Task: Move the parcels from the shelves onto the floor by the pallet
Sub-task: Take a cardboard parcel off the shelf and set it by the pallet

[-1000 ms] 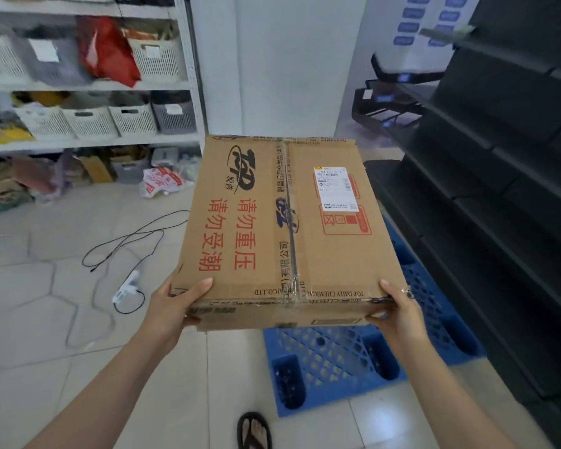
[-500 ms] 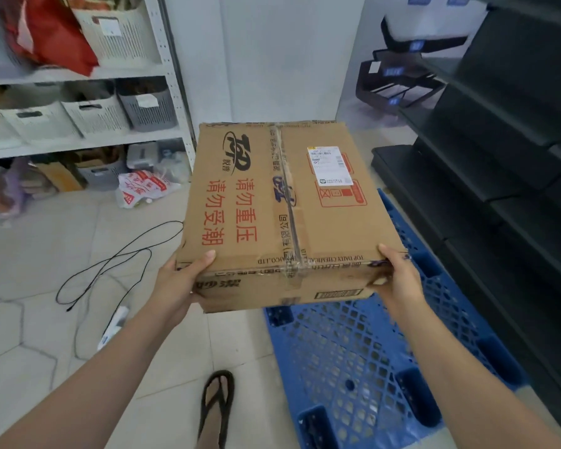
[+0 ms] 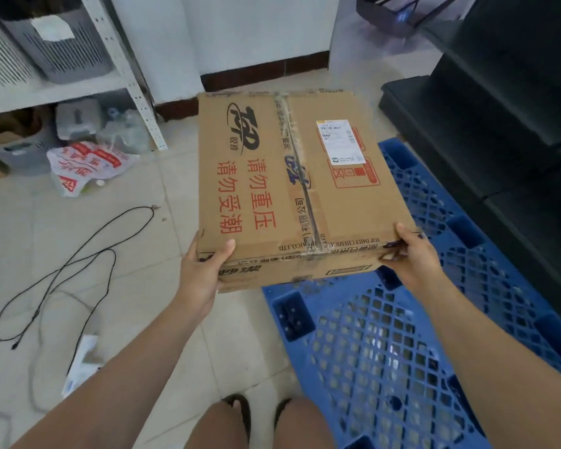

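1 parcel [image 3: 298, 189]: left hand [image 3: 201, 273], right hand [image 3: 415, 257]

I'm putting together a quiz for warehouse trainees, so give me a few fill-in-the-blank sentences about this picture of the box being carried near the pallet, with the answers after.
1. The left hand and the right hand each grip a near ____ of the cardboard box.
2. The plastic pallet below the box is ____ in colour.
3. The white shipping label is stuck on the ____ flap of the box's top.
4. The black cable lies on the floor to the ____ of the box.

Missing words: corner; blue; right; left.
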Demonstrator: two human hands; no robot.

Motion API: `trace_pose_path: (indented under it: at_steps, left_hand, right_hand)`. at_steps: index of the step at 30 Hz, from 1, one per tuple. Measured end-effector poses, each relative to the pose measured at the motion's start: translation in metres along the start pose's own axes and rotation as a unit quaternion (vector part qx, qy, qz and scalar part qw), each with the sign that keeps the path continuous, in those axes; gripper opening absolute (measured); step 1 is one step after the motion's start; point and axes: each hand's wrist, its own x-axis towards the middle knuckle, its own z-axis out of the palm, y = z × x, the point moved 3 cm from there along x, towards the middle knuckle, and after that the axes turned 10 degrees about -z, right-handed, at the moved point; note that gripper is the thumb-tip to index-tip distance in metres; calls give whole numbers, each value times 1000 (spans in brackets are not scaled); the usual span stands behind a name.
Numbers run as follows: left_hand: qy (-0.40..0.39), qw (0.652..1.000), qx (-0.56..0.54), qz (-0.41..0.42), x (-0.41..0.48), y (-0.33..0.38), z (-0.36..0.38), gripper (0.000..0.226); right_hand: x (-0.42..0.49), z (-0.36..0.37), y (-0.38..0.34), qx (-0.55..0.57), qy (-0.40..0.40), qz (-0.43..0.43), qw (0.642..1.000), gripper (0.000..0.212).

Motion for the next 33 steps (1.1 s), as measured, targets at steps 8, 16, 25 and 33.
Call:
trace_pose_path:
  at_steps: [8,16,25,33]
  left_hand:
    - [-33,999,-10,-21,177,-182,7,42]
    - [-29,999,41,16,277,-265,5,53]
    - [0,999,41,6,283,-251,2,48]
    - [25,999,27,14,282,-247,7,48]
  right_hand:
    - [184,-1,148,-47,-23,-53,997,19]
    - [285,3,262,-8,-9,-74,997,9]
    - [289,35,256,-46,14,-91,995,50]
    - [303,45,254,-54,13,-68,996,45]
